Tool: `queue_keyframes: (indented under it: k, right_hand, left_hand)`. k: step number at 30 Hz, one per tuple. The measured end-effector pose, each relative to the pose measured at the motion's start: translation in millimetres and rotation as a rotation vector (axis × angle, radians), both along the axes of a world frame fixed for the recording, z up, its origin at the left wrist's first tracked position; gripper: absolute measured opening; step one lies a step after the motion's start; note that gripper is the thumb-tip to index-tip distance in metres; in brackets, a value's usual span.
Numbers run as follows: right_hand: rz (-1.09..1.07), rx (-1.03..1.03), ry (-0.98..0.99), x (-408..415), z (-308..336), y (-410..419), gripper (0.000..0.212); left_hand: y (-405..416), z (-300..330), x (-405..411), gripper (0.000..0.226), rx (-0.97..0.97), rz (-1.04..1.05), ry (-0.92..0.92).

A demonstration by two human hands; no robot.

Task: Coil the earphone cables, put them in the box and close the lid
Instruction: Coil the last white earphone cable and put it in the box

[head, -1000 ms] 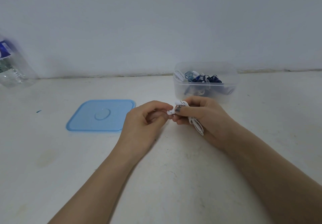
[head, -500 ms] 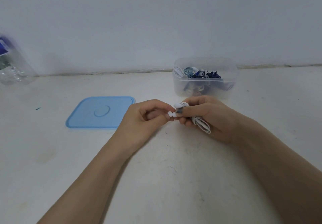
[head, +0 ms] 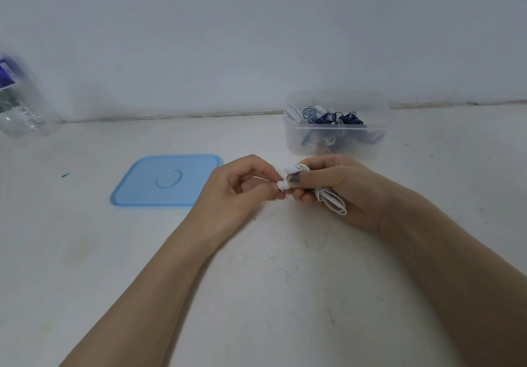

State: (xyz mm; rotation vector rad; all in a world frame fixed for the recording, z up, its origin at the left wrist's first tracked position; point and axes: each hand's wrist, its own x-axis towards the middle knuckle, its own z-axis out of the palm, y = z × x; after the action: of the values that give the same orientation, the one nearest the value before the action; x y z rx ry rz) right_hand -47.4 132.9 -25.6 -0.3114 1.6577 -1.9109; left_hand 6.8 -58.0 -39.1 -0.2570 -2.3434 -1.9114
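1. Mid-desk, the right hand (head: 339,187) grips a coiled white cable (head: 330,199), loops hanging below the fingers.
2. The left hand (head: 242,187) pinches its free end (head: 282,185) just beside the right thumb.
3. The cable looks light, limp and springy; likely best held across the bundle so the loops stay together.
4. The lid (head: 165,181) lies left.
5. The box (head: 336,127), open at the far edge, holds other cables.

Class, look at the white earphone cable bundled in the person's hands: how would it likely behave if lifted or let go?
The white earphone cable looks thin and floppy: its loops droop below the right hand. It is probably light, since fingertips alone hold it. Released, the coil may spring loose, as the left hand pinches its end.
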Motion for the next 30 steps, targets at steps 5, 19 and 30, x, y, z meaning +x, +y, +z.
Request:
queue_keyframes:
  k: [5,19,30]
  right_hand:
    - [-0.039,-0.05,-0.04,0,-1,-1,0.013]
    - [-0.063,-0.071,-0.045,3,0,-5,0.011]
    - [-0.096,-0.143,-0.08,3,-2,-3,0.011]
  left_hand:
    - [2,-2,0,0.006,0.038,0.017,0.04]
    - [0,4,-8,0.014,0.22,-0.022,-0.225]
    - [10,-2,0,0.014,-0.079,0.133,0.205]
